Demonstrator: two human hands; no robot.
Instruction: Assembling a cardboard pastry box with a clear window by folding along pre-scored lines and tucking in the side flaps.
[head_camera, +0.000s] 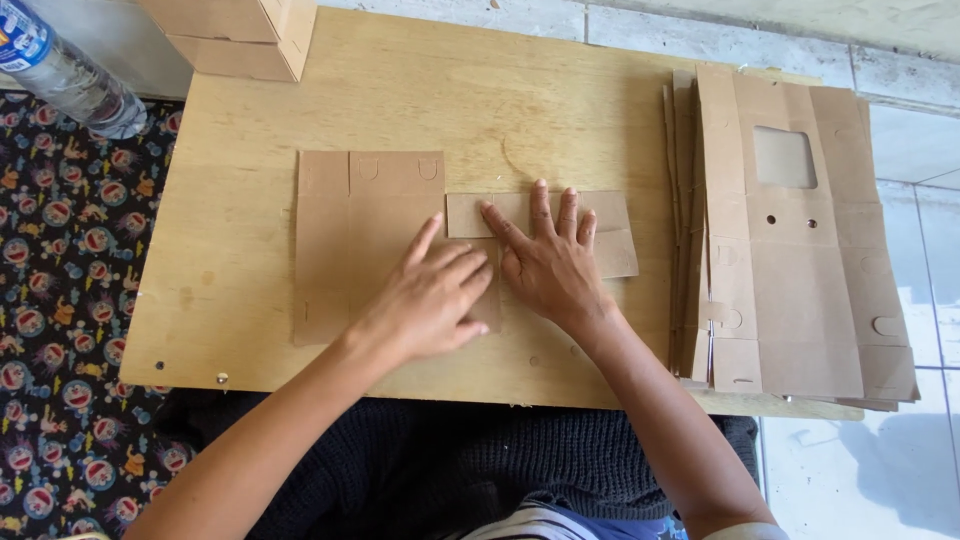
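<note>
A flat brown cardboard box blank (345, 230) lies in the middle of a light wooden board (250, 330). Part of it is folded over toward the right. My left hand (430, 295) lies palm down on the blank near its middle, fingers pointing up and right. My right hand (548, 255) presses flat on the folded flap (615, 215), fingers spread and pointing away from me. Neither hand grips anything. The crease between the two hands is hidden under them.
A stack of several unfolded cardboard blanks (790, 230), the top one with a window cut-out, sits at the board's right edge. Folded cardboard boxes (240, 35) stand at the far left corner. A plastic water bottle (60, 70) lies on a patterned mat (60, 300).
</note>
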